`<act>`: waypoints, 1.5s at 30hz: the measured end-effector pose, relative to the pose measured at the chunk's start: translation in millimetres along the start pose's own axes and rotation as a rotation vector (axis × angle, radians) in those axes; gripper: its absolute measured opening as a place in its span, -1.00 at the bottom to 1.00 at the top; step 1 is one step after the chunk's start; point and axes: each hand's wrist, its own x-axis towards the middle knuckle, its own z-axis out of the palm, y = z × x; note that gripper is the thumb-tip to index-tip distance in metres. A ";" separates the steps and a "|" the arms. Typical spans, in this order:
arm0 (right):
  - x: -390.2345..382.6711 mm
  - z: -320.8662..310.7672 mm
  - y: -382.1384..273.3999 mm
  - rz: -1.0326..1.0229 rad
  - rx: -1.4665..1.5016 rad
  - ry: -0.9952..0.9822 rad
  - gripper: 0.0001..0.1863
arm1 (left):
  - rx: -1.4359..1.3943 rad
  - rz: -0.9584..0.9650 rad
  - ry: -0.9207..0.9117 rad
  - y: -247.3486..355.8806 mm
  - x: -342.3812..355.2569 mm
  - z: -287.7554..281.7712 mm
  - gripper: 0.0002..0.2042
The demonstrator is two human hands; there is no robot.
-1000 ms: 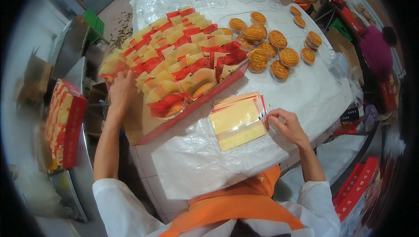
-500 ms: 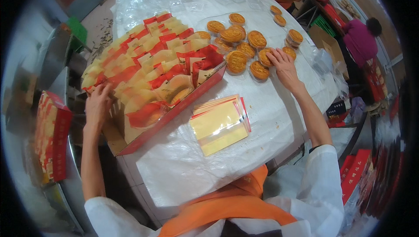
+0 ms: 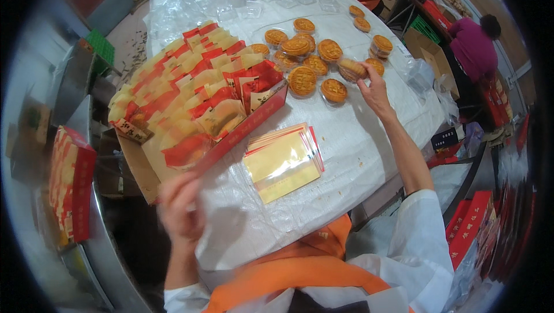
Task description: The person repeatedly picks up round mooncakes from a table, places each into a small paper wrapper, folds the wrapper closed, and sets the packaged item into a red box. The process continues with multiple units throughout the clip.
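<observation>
Right hand [image 3: 376, 91] pinching round golden-brown pastry [image 3: 350, 70], tilted, clear-cased, toward worktop [image 3: 346, 177] right edge. Left hand [image 3: 183, 209] blurred; fingers: can't tell.

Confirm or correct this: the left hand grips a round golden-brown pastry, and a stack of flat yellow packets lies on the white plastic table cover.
Wrong hand: the head view shows the right hand gripping the round golden-brown pastry. The stack of flat yellow packets does lie on the white plastic table cover.
</observation>
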 end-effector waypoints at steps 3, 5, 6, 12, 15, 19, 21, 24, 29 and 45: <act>-37.2 -14.4 -47.2 0.294 0.832 -0.092 -0.51 | -0.443 -0.293 -0.096 41.6 2.3 79.3 -0.52; -73.1 -20.1 -82.3 0.358 1.156 -0.206 -0.55 | -0.700 -0.521 -0.215 58.8 13.1 126.1 -0.32; -89.3 -22.7 -97.6 0.389 1.251 -0.267 -0.52 | -0.796 -0.661 -0.259 67.4 18.0 146.6 -0.26; -142.3 -26.1 -131.9 0.587 1.378 -0.305 -0.51 | -1.393 -0.968 -0.343 90.5 24.7 187.1 -0.62; -151.6 -29.0 -116.8 0.685 1.461 -0.307 -0.56 | -1.306 -0.946 -0.478 90.1 17.6 186.9 -0.65; -164.2 -20.1 -91.8 0.714 1.346 -0.274 -0.68 | -1.055 -0.831 -0.460 87.9 0.3 184.5 -0.60; -167.9 -19.9 -76.0 0.685 1.328 -0.215 -0.70 | -0.504 -0.507 -0.416 78.0 -10.3 178.0 -0.57; -174.9 -17.7 -60.2 0.705 1.261 -0.148 -0.74 | -0.113 -0.247 -0.475 63.7 -25.9 173.2 -0.58; -177.2 -12.8 -58.0 0.720 1.246 -0.166 -0.74 | -0.020 -0.169 -0.398 48.8 -40.3 191.7 -0.74; -152.5 21.0 -90.2 0.756 1.213 -0.382 -0.65 | -0.191 -0.175 -0.231 46.1 -49.4 186.4 -0.87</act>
